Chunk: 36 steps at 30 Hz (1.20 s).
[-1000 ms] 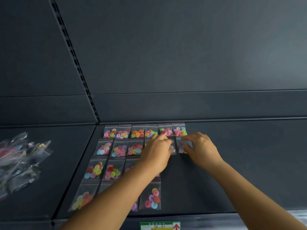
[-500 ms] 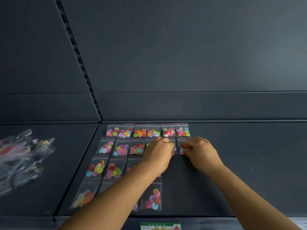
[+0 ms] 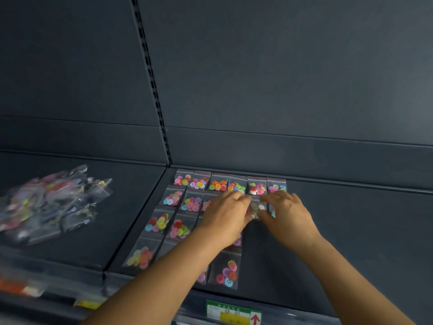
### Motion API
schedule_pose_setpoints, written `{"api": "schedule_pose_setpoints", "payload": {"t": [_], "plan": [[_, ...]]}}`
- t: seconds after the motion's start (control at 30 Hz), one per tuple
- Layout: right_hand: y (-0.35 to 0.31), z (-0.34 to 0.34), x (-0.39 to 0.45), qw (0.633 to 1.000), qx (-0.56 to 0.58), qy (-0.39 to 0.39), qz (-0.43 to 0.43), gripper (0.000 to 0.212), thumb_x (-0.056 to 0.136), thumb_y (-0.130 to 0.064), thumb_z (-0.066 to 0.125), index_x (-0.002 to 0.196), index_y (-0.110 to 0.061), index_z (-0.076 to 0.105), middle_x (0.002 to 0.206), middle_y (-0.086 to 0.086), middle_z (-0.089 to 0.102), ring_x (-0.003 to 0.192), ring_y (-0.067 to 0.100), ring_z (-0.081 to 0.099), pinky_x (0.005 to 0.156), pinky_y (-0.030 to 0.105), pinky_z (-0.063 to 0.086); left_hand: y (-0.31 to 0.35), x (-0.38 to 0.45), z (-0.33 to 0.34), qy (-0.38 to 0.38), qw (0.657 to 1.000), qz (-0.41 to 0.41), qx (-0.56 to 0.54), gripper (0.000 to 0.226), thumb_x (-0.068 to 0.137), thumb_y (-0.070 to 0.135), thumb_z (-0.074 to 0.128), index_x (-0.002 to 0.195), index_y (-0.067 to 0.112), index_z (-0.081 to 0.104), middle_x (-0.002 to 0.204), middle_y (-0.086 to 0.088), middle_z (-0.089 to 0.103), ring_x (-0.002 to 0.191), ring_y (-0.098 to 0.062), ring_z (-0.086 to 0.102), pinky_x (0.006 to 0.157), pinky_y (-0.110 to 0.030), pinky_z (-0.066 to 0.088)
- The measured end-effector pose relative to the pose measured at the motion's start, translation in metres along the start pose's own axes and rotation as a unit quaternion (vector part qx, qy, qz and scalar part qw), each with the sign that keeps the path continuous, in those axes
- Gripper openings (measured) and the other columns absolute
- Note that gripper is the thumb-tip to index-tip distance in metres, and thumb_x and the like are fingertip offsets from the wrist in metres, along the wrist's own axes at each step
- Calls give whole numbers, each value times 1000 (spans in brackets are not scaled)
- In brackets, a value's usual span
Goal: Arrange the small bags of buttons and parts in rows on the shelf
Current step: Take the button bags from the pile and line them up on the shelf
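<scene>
Between left hand (image 3: 226,214) and right hand (image 3: 287,215), both pinching it: one button bag (image 3: 255,209), second row.

Both hands are working over the dark shelf (image 3: 351,231): the left hand (image 3: 225,219) and right hand (image 3: 289,215) are meeting over one small bag of buttons (image 3: 255,208) in the second row, fingers curled at its edges. Rows of button bags (image 3: 218,184) are lying flat (the back row six across). A loose pile of bags (image 3: 51,200) is sitting well apart on the left.
</scene>
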State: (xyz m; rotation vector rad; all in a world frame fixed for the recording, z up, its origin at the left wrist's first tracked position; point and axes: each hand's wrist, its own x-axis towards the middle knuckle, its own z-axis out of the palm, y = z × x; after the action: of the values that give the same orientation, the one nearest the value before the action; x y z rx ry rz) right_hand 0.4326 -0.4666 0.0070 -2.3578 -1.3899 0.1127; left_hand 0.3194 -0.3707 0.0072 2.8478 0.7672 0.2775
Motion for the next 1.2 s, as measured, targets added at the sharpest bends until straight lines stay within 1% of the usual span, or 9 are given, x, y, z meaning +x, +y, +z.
{"api": "schedule_pose_setpoints", "payload": {"t": [0.07, 0.17, 0.27, 0.47, 0.57, 0.73, 0.9, 1.03, 1.2], "plan": [[-15, 2, 2, 999, -12, -7, -29, 41, 92, -36, 54, 130, -22, 54, 133, -1, 52, 125, 22, 41, 104, 31, 34, -10, -13, -8, 5, 1000, -16, 5, 43, 95, 31, 51, 135, 16, 47, 136, 0, 48, 125, -19, 41, 101, -34, 40], [-42, 6, 4, 997, -20, -30, -70, 45, 93, -38, 51, 135, -23, 47, 137, -3, 48, 128, 20, 38, 107, 29, 29, -30, -34, -21, 14, 999, -43, 22, 44, 95, 35, 51, 135, 17, 47, 136, 1, 48, 126, -18, 41, 105, -32, 36], [-72, 15, 7, 992, -25, -44, -114, 50, 94, -39, 49, 140, -24, 40, 141, -5, 43, 132, 17, 35, 109, 28, 27, -55, -55, -36, 30, 996, -77, 31, 48, 94, 37, 51, 138, 19, 43, 139, 2, 47, 128, -17, 40, 106, -31, 33], [-148, 41, 16, 982, -14, -73, -173, 58, 93, -40, 51, 144, -24, 30, 146, -5, 36, 136, 18, 29, 113, 29, 23, -120, -98, -64, 50, 989, -133, 47, 55, 96, 40, 47, 145, 22, 32, 144, 4, 41, 132, -16, 35, 109, -29, 28], [-191, 59, 21, 980, -9, -80, -181, 59, 93, -41, 50, 146, -24, 28, 149, -6, 33, 138, 16, 27, 114, 28, 21, -159, -121, -76, 49, 986, -151, 52, 54, 96, 41, 45, 145, 21, 32, 144, 3, 41, 133, -16, 34, 108, -29, 29], [-264, 93, 31, 977, -7, -91, -191, 58, 94, -44, 47, 145, -24, 30, 149, -5, 34, 136, 17, 30, 114, 31, 24, -230, -156, -95, 55, 981, -176, 57, 54, 96, 42, 44, 145, 22, 32, 144, 5, 41, 133, -15, 35, 108, -28, 30], [-331, 121, 39, 977, 11, -94, -193, 55, 94, -42, 48, 144, -24, 32, 147, -5, 36, 136, 16, 30, 113, 30, 22, -295, -187, -112, 60, 978, -192, 59, 53, 96, 42, 46, 144, 23, 34, 144, 6, 41, 132, -15, 36, 108, -28, 30], [-372, 140, 47, 977, 22, -102, -185, 53, 94, -38, 48, 144, -23, 34, 148, -5, 36, 137, 16, 30, 113, 30, 22, -340, -204, -121, 61, 975, -209, 52, 53, 96, 41, 45, 145, 22, 33, 144, 4, 42, 132, -16, 36, 109, -29, 31], [-408, 158, 63, 978, 22, -116, -175, 51, 95, -35, 49, 143, -23, 35, 146, -1, 39, 138, 19, 29, 115, 30, 20, -388, -213, -124, 56, 966, -251, 24, 53, 97, 38, 44, 146, 21, 31, 143, 1, 44, 131, -18, 39, 106, -32, 36]]}}
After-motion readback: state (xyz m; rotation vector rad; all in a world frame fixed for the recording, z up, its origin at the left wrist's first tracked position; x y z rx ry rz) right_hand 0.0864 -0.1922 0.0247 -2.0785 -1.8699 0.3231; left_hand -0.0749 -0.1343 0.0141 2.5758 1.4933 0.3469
